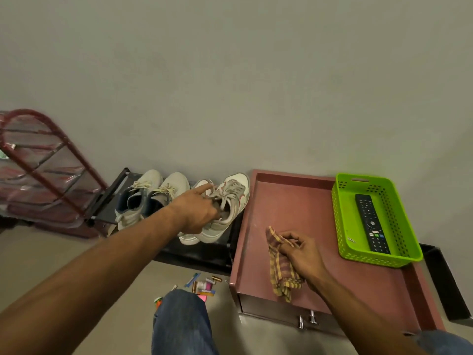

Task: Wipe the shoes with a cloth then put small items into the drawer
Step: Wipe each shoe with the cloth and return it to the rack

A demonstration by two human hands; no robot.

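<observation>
Your left hand [197,210] reaches out to the pair of white shoes with red trim [230,201] on the low black rack [199,254] against the wall; your fingers curl into the collars of that pair, gripping them from inside, with the index finger stretched forward across the laces of the shoe nearer you. The shoes sit side by side, toes to the wall, and the heels show just below your knuckles. A second pair of grey-white shoes [146,196] stands just beside them to the left, untouched. Your right hand [300,254] rests over the top of the reddish cabinet [302,201], fingers bunched round a checked red-and-yellow cloth [279,270]; one end of the cloth sticks up past your fingertips and the rest hangs below your palm, its lower end lying over the front edge of the cabinet top. Beneath that edge is the drawer front [276,312] with its two metal knobs, seemingly closed. The small items [202,286] lie scattered on the floor just left of the cabinet, close above your jeans-clad knee [181,321] and well apart from both hands. A green plastic basket [340,219] on the cabinet holds a black remote control [372,224]. A red wire shelf [38,165] leans at the far left.
</observation>
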